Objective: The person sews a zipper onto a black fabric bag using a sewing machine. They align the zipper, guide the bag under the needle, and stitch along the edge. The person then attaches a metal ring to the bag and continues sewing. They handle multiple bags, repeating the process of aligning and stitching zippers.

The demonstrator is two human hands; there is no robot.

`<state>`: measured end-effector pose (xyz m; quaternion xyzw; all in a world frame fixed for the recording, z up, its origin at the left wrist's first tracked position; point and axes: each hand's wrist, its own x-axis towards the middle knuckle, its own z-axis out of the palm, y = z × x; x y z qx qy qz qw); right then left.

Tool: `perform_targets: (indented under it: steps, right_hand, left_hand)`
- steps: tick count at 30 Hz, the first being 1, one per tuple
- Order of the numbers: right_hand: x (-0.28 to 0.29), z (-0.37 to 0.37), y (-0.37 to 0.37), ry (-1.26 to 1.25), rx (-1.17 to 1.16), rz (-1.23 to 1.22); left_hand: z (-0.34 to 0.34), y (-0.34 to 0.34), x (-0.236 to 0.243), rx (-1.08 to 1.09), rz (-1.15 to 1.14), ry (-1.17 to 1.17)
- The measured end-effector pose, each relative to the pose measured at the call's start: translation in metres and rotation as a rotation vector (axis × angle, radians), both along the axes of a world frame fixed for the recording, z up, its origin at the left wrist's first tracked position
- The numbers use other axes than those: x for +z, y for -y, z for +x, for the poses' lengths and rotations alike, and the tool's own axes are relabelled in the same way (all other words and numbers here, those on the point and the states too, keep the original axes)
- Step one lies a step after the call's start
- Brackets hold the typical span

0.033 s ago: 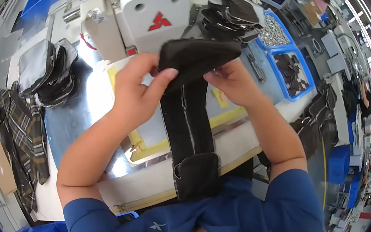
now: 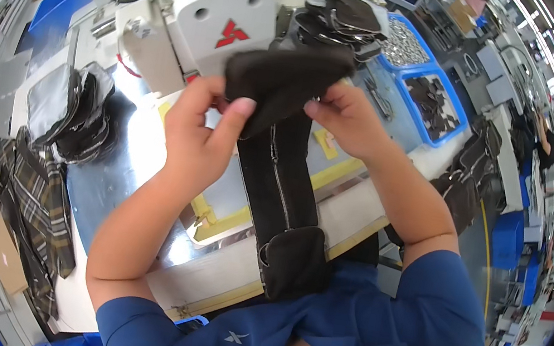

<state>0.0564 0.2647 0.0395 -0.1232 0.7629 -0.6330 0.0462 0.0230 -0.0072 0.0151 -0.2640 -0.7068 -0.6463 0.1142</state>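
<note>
In both hands I hold up the far end of a black zippered fabric pouch [image 2: 280, 83], in front of the sewing machine head [image 2: 206, 28]. My left hand [image 2: 198, 124] pinches the left side of this raised part with the thumb in front. At its right side my right hand [image 2: 352, 121] grips the edge between thumb and fingers. Below hangs a long black strip with a zipper [image 2: 293, 183] down its length. Its near end [image 2: 296, 259], a rounded padded part, lies over the table's front edge against my body.
Black pouches [image 2: 344, 21] are stacked behind the raised piece, and silvery-lined ones [image 2: 61, 95] at left. Plaid cloth [image 2: 39, 208] drapes over the left side. Blue trays hold small metal parts [image 2: 406, 45] and dark scraps [image 2: 436, 108] at right. Scissors [image 2: 379, 99] lie beside them.
Both hands and the raised end of the black pouch have shifted slightly left. That raised end is now a bit blurred. Both hands keep their grip.
</note>
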Motion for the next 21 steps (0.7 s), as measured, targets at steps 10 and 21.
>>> perform_targets:
  steps: [10,21]
  right_hand:
    - [0.114,0.042,-0.062,-0.382,-0.372,-0.294]
    - [0.284,0.146,-0.153,-0.999,-0.606,0.012]
  left_hand:
    - [0.007,-0.029,-0.027,-0.186,-0.030,0.308]
    - [0.003,-0.038,-0.050,-0.219,-0.223,0.443]
